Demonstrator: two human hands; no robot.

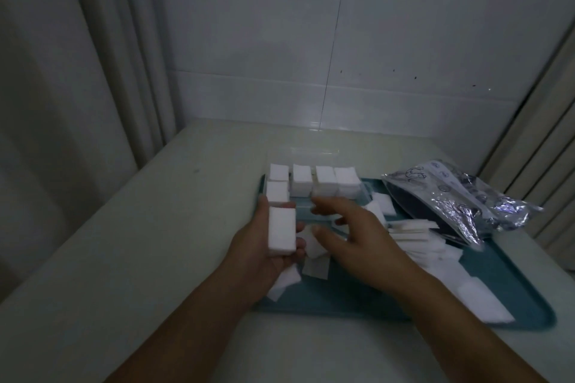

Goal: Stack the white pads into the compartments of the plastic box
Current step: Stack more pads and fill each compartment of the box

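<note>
My left hand (253,246) grips a thick stack of white pads (282,232), thumb on its left side and fingers curled under it. The clear plastic box (311,154) sits at the far end of the teal tray (497,277); its compartments hold stacks of white pads (314,184). My right hand (357,232) hovers with relaxed, spread fingers just in front of the box and over a loose pad (312,246), holding nothing. More loose pads (417,238) lie scattered across the tray to the right.
A crinkled silver and dark foil bag (460,196) lies on the tray's far right corner. The tray rests on a pale table (155,227) against a tiled wall. A curtain (77,71) hangs on the left.
</note>
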